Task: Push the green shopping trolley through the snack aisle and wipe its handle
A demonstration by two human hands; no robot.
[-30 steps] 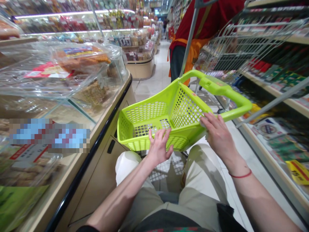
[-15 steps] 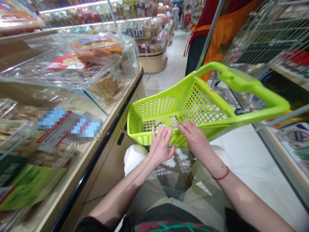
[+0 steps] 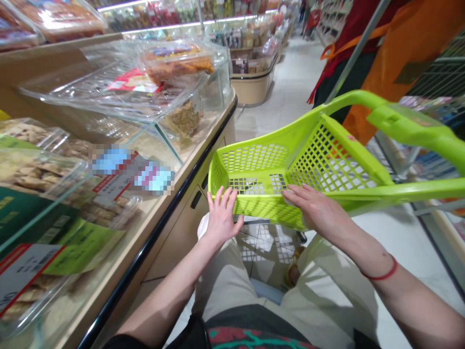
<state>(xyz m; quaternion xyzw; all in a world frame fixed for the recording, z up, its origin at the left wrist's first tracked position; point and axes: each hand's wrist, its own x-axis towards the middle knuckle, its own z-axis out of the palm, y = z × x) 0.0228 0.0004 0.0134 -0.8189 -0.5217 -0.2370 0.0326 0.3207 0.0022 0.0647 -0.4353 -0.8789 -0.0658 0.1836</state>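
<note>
A bright green plastic shopping cart (image 3: 261,206) with a lattice basket stands before my knees, its handle reaching right. My left hand (image 3: 221,213) is at the near rim by the left corner, fingers spread over the edge and thumb apart outside. Farther right along that rim lies my right hand (image 3: 316,203), its fingers stretched over the edge and close together; its thumb is hidden. Neither hand is wrapped round the rim. I see no goods in the visible part of the basket.
On the left runs a wooden display counter (image 3: 189,179) with a black edge rail, glass dividers and packaged food (image 3: 178,68). A person in an orange apron (image 3: 392,72) stands beyond the cart. Wire racks (image 3: 436,82) line the right; a tiled aisle (image 3: 286,72) leads away.
My left hand has slid left along the rim, away from my right hand, its fingers wider apart. The right hand keeps about the same place on the basket. The view has turned left.
</note>
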